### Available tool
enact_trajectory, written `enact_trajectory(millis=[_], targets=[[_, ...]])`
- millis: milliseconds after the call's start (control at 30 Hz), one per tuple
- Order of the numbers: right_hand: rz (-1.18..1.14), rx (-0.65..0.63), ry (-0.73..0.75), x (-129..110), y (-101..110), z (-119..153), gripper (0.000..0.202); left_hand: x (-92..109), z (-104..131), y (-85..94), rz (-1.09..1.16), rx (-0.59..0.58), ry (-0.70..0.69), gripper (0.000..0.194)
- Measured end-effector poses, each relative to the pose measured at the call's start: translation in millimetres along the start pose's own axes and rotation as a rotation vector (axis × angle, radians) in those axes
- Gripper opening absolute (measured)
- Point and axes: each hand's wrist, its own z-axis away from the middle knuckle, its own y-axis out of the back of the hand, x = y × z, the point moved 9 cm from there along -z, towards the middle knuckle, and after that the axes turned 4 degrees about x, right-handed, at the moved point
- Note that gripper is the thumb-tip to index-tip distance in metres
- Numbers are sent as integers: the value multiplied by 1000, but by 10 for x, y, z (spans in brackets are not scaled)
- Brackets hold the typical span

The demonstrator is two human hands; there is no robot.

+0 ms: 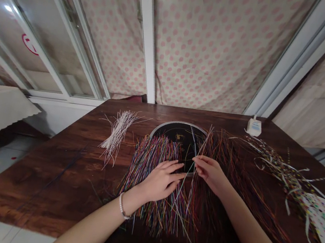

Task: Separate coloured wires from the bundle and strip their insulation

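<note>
My left hand [163, 180], with a beaded bracelet [123, 206] at the wrist, rests palm down with fingers spread on a wide bundle of multicoloured strands [158, 149]. To its right, my right hand [208, 170] pinches a few thin pale strands [204, 144] between thumb and fingertips. Both hands are over the near part of a round black plate [176, 130] with a grey rim. Several loose strands cross between the hands. Reddish-brown strands [242, 183] spread out to the right of my right hand.
A bunch of white strands [119, 133] lies on the left of the dark wooden table [59, 171]. At right are dotted strips [281, 169], a white dotted sheet [323, 223] and a white adapter [254, 127]. Curtained windows stand behind.
</note>
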Motion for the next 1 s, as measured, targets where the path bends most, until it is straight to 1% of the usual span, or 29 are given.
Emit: enact_trajectory(millis=[133, 200, 267, 333, 400, 433, 500, 567, 633, 667, 700, 733, 767, 800, 833, 867, 900, 933, 1000], targets=[[-78, 100, 87, -193, 244, -27, 25, 73, 21, -57, 9, -95, -65, 38], [-76, 171, 159, -328, 381, -4, 24, 80, 33, -95, 12, -129, -78, 38], [-35, 284, 280, -527, 530, 79, 23, 63, 38, -128, 16, -144, -71, 38], [37, 393, 423, -773, 629, 226, 22, 30, 34, -157, 30, -152, -45, 41], [127, 469, 552, -1025, 648, 404, 22, 0, 17, -155, 68, -146, -11, 44], [177, 499, 604, -1141, 635, 493, 22, -7, 1, -124, 101, -126, 6, 45], [279, 540, 682, -1337, 569, 653, 20, -9, -46, 40, 197, -22, 46, 44], [374, 518, 701, -1456, 446, 751, 18, -7, -91, 325, 320, 152, 106, 42], [438, 406, 638, -1469, 269, 764, 17, 15, -124, 611, 443, 303, 175, 41], [452, 324, 577, -1433, 168, 748, 17, 49, -149, 707, 497, 331, 201, 42], [453, 234, 506, -1374, 62, 726, 18, 107, -187, 759, 552, 320, 213, 46], [442, 142, 429, -1299, -44, 702, 19, 175, -233, 767, 617, 281, 221, 51], [422, 53, 356, -1218, -146, 680, 19, 249, -281, 734, 699, 223, 226, 56], [400, -22, 291, -1136, -235, 656, 19, 326, -326, 663, 793, 151, 231, 57], [383, -78, 240, -1061, -304, 628, 19, 401, -364, 564, 900, 76, 234, 53], [374, -110, 207, -997, -347, 591, 19, 466, -389, 442, 1012, -2, 246, 44], [371, -122, 193, -943, -365, 544, 18, 503, -399, 307, 1116, -68, 276, 35], [377, -115, 195, -898, -358, 488, 17, 504, -394, 169, 1213, -111, 331, 30], [391, -76, 232, -823, -302, 370, 16, 425, -347, -97, 1334, -148, 473, 32]])
